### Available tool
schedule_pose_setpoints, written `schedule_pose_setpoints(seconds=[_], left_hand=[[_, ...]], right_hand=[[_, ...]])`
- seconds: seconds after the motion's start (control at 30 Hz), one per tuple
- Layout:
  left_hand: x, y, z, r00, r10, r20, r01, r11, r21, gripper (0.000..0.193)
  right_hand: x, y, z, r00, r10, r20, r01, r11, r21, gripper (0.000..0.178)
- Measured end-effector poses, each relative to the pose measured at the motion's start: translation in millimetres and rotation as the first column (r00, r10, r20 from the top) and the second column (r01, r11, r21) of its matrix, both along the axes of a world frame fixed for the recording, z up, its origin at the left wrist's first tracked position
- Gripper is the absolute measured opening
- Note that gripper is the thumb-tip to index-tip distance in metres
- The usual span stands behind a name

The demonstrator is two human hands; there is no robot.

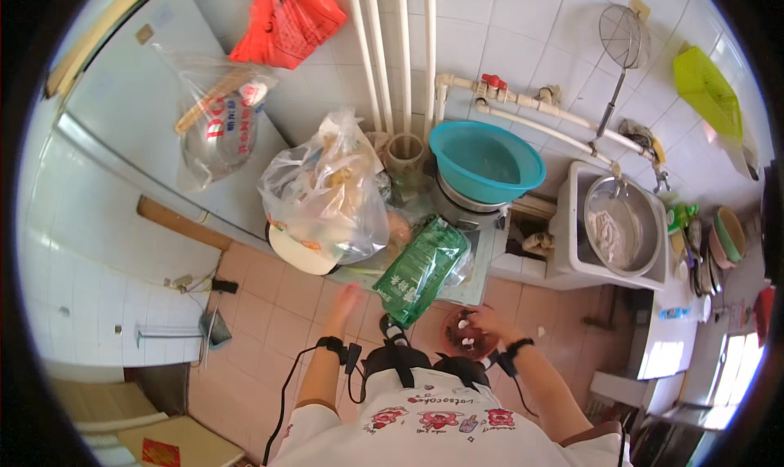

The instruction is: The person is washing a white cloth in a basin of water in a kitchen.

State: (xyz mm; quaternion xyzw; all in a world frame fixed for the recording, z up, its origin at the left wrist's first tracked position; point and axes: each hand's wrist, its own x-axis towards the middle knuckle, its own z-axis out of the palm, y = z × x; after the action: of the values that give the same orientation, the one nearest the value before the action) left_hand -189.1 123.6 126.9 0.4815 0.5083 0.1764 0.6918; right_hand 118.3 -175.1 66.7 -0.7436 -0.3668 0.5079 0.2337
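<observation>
the right hand (483, 320) is over the red basin (450, 341), its fingers reaching inward from the basin's right side, while the left hand (349, 301) is well apart from it on the other side of the body. the basin sits low, ahead of the person's legs and slightly right of the middle, seemingly on the tiled floor (282, 328). a few small white pieces (467, 342) lie in it, close to the right fingertips. the basin is round, so it has no long axis to follow; what counts is that the right hand is clearly the nearer one and the left would have to cross in front of the body.

between the hands, a bit farther forward, a green packet (425, 263) rests on the desk (476, 287), its long axis slanting from far right to near left, the near end jutting past the front edge. the left hand is just beside that end.

the left hand is blurred but looks unclosed, fingers extended, with nothing visible in it. the right hand's fingers are bent downward; whether they pinch a white piece, i cannot tell.
</observation>
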Motion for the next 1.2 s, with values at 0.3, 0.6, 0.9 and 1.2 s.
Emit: schedule_pose_setpoints(seconds=[0.3,0.6,0.9,1.2], left_hand=[[-12.9,11.8,-81.5,0.810,-0.540,-0.230,0.543,0.838,-0.056,0.028],[-94.5,5.4,-76.2,0.765,-0.565,-0.309,0.606,0.794,0.046,0.024],[-116.6,50.3,-38.5,0.799,-0.424,-0.427,0.484,0.874,0.037,0.022],[-96.4,73.3,-25.8,0.950,-0.312,-0.025,0.304,0.937,-0.173,0.025]], right_hand=[[-139.7,114.6,-28.9,0.930,-0.330,-0.161,0.244,0.882,-0.403,0.048],[-169.8,127.6,-67.2,0.586,-0.668,-0.459,0.480,0.742,-0.468,0.058],[-136.3,154.3,-17.7,0.262,-0.808,-0.528,0.711,0.531,-0.461,0.023],[-43.5,255.2,148.7,0.451,-0.635,-0.627,0.818,0.576,0.004,0.022]])
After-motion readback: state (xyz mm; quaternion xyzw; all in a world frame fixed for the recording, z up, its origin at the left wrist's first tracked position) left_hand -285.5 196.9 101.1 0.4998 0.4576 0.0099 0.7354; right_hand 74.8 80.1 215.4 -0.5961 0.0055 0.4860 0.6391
